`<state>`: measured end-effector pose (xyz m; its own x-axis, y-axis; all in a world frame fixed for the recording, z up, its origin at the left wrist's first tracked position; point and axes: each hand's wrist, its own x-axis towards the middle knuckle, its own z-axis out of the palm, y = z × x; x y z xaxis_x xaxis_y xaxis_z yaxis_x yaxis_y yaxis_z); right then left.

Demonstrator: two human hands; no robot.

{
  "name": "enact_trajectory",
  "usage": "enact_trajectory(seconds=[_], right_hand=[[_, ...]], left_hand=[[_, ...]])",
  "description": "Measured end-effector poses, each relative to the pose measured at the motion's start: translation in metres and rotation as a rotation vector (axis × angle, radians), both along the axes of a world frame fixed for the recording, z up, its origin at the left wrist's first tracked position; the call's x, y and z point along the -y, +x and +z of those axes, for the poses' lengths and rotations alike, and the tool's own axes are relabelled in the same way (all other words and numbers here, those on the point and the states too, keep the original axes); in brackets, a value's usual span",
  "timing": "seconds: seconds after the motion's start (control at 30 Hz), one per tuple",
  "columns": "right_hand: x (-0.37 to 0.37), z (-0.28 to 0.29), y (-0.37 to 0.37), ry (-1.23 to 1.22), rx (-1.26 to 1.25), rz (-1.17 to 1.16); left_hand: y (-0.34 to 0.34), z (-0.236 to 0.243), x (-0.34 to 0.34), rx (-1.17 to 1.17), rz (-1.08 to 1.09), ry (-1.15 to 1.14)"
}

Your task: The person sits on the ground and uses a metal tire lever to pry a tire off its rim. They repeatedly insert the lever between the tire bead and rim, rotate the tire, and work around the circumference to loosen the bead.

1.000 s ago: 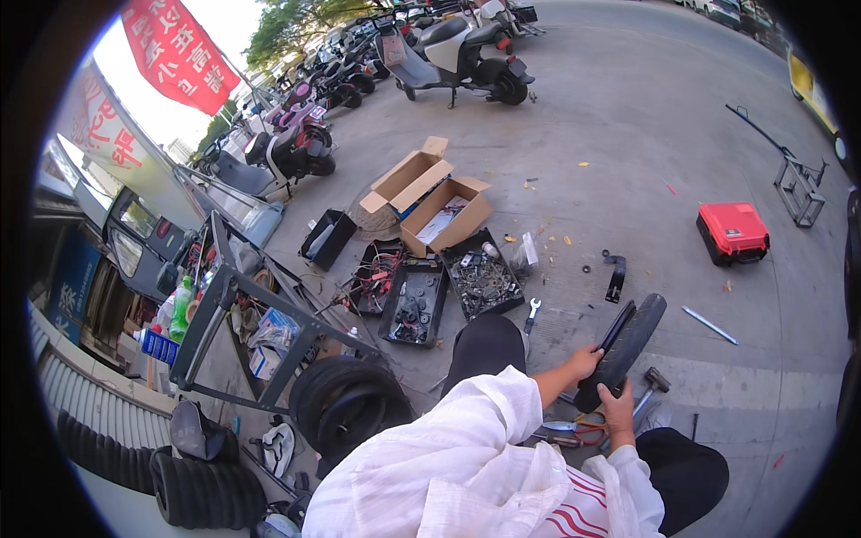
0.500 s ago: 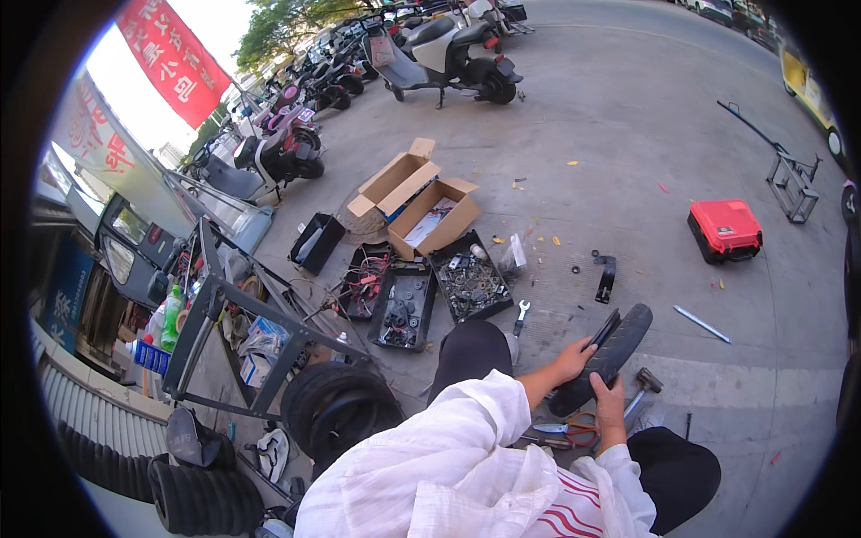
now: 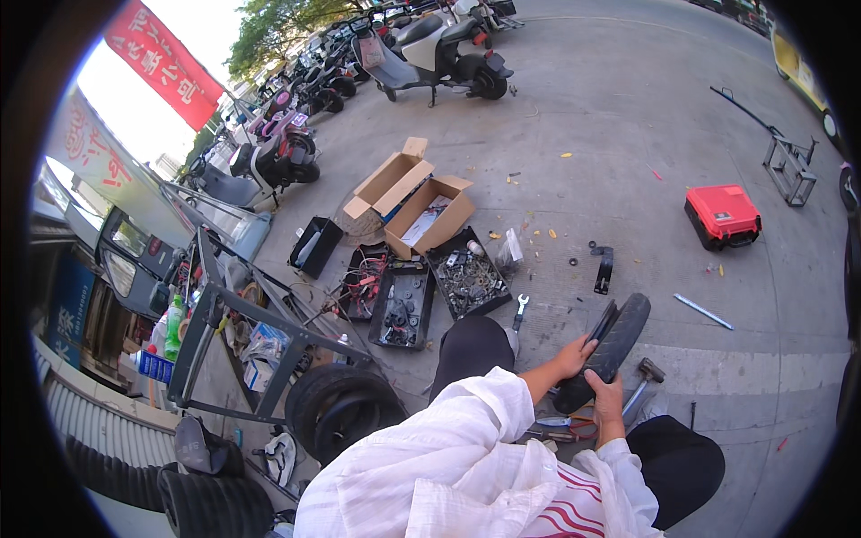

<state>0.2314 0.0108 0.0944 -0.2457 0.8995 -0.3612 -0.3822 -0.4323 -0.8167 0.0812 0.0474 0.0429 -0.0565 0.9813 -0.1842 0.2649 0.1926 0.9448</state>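
Observation:
Both my hands grip a small black tyre [image 3: 621,339], held on edge and tilted between my knees. My left hand [image 3: 572,357] is closed on its left side, fingers reaching toward the opening. On the near side, my right hand [image 3: 606,396] wraps the tread with the thumb on top. Just right of it lies a hammer [image 3: 644,381] on the ground. Below the tyre, partly hidden by my hands and sleeve, are orange-handled pliers or cutters [image 3: 583,425] and other tools. Beyond my left knee lies a wrench [image 3: 521,309].
Black trays of small parts [image 3: 466,276] and open cardboard boxes [image 3: 430,215] stand ahead. A black bracket [image 3: 604,269], a metal rod [image 3: 702,310] and a red case [image 3: 723,215] lie to the right. Left are a metal frame [image 3: 296,334] and stacked tyres [image 3: 336,403]. Scooters [image 3: 439,54] stand far off.
The tyre has turned slightly more upright in my hands, and both hands stay on it. The whole view has shifted a little.

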Motion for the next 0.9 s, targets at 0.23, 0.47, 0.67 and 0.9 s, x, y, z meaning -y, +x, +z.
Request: enact_trajectory(seconds=[0.23,0.47,0.67,0.9], right_hand=[[0.0,-0.003,-0.005,-0.028,-0.048,-0.017],[-0.001,-0.008,-0.001,-0.082,-0.077,0.046],[-0.002,-0.015,-0.001,-0.012,-0.035,0.095],[-0.005,0.029,0.006,0.513,0.866,0.28]], left_hand=[[-0.006,0.001,0.002,-0.16,0.008,-0.043],[-0.009,-0.003,0.002,-0.075,0.0,0.014],[-0.012,-0.012,0.004,-0.069,-0.013,0.02],[-0.023,-0.017,0.007,-0.196,-0.055,-0.051]])
